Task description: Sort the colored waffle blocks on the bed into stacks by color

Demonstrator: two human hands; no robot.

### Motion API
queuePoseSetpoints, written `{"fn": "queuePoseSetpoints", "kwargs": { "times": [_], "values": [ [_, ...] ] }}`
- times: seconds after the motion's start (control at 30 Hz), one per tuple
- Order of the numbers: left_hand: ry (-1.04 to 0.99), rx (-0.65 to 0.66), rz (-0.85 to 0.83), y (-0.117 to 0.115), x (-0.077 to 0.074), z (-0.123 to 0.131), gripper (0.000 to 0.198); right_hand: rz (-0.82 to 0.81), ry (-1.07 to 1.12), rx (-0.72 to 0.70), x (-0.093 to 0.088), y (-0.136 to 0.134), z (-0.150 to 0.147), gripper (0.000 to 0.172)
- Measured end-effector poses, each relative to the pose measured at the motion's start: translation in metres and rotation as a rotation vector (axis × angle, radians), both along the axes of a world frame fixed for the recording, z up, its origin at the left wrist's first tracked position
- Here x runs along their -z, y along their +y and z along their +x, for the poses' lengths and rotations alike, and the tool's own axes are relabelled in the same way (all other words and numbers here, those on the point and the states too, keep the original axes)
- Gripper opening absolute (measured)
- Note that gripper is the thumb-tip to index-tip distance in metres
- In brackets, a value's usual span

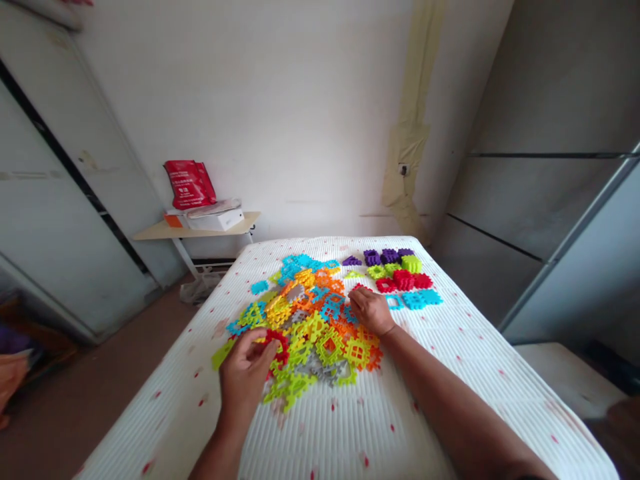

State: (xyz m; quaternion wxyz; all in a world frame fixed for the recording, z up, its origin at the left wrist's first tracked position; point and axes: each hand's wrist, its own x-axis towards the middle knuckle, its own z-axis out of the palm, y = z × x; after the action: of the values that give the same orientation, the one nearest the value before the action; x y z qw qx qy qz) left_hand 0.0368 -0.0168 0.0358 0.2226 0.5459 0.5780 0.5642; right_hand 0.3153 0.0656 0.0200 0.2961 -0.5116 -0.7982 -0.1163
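My left hand (243,363) is closed on a red interlocking plastic piece (283,348), pinched between thumb and fingers at the near left side of a loose pile. In that pile (313,333) lime, blue, orange, yellow and grey notched pieces overlap. My right hand (371,311) is at the pile's right edge, its fingers curled and pressed together. Just beyond its knuckles a red piece (361,287) partly shows. Whatever is under or in those fingers is hidden.
To the right stand sorted groups: purple pieces (389,256), lime pieces (411,264), red pieces (403,280) and blue pieces (421,299). A white ribbed cloth (345,447) covers the table. Behind at left, a side table (200,233) bears a white box (216,218) and a red bag (187,185).
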Motion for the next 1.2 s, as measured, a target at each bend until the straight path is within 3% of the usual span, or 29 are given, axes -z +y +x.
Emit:
{"fn": "queuePoseSetpoints", "kwargs": {
  "times": [0.1, 0.23, 0.4, 0.5, 0.7, 0.9, 1.2],
  "values": [
    [-0.049, 0.091, 0.038, 0.02, -0.012, 0.021, 0.024, -0.032, 0.122, -0.023, 0.002, -0.001, 0.0, 0.024],
    [0.185, 0.114, 0.286, 0.037, -0.017, 0.046, 0.006, -0.14, 0.395, -0.065, 0.0, 0.0, 0.0, 0.016],
    [0.466, 0.087, 0.484, 0.039, -0.014, 0.063, 0.011, -0.556, 0.807, -0.236, -0.016, -0.011, -0.011, 0.02],
    [0.574, 0.089, 0.538, 0.036, -0.007, 0.064, 0.013, -0.7, 0.888, -0.332, -0.026, -0.023, -0.023, 0.028],
    [0.677, 0.104, 0.592, 0.031, 0.004, 0.065, 0.015, -0.711, 0.739, -0.396, -0.033, -0.04, -0.046, 0.028],
    [0.649, 0.136, 0.59, 0.032, 0.006, 0.068, 0.016, -0.714, 0.729, -0.336, -0.031, -0.042, -0.05, 0.024],
    [0.476, 0.161, 0.564, 0.038, 0.006, 0.062, 0.023, -0.46, 0.596, -0.249, -0.03, -0.039, -0.04, 0.032]
  ]
}}
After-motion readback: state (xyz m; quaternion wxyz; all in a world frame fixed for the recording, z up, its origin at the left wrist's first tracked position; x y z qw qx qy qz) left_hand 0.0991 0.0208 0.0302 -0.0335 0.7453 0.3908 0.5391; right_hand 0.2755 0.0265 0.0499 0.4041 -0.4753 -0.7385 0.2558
